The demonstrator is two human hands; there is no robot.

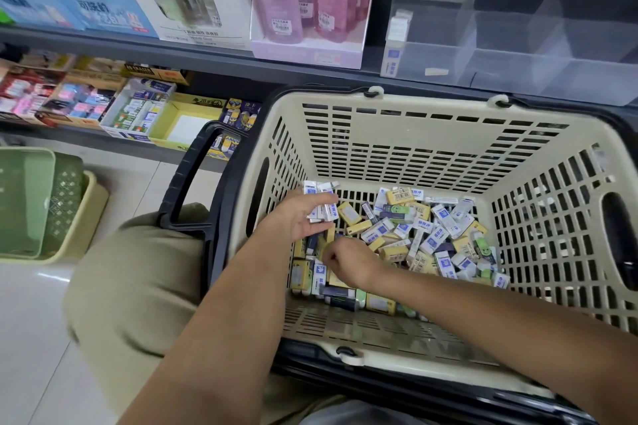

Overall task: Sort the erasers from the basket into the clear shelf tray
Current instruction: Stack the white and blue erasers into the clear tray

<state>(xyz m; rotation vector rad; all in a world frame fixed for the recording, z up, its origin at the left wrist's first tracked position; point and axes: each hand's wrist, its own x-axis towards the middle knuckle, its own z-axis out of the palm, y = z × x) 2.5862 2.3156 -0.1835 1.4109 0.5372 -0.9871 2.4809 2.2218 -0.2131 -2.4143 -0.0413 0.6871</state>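
Erasers [322, 209], a few white-and-blue ones, sit gripped in the left hand [300, 219] at frame centre. Just below, the right hand [348, 257] curls into the pile [431, 240] in the basket [414, 105]; its hold is unclear. The clear shelf tray [552, 55] stands upper right.

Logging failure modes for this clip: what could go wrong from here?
1. The left hand holds several white-and-blue erasers, loosely fanned. Adding more, or lifting them to the clear tray, could drop some back into the basket.
2. The right hand reaches into a mixed pile of yellow, green and blue packs, so it may pick a wrong type.
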